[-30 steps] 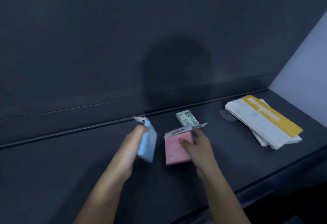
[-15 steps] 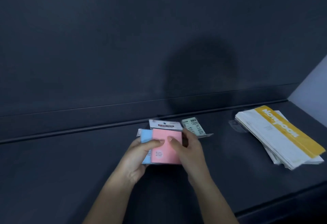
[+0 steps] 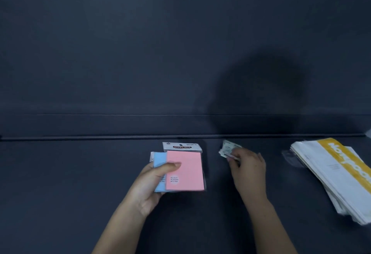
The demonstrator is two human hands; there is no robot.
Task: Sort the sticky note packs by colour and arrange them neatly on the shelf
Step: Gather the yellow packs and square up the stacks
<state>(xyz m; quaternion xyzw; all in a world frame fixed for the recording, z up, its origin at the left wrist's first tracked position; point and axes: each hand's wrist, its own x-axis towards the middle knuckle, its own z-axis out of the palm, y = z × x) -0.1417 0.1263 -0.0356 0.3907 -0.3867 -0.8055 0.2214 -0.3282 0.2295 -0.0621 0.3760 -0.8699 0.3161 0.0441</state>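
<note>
Our left hand (image 3: 152, 183) grips the pink pack (image 3: 188, 169) stacked on the blue pack (image 3: 159, 159) above the shelf (image 3: 80, 173), while our right hand (image 3: 249, 169) pinches a pale pack (image 3: 227, 149) lying there, which we should lift flat and check for colour.

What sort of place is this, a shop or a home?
Likely a stationery shop or stockroom, though unsure: a long dark shelf, wrapped sticky note packs held in the left hand, a pale pack gripped by the right hand, and stacked white-and-yellow packets.
</note>
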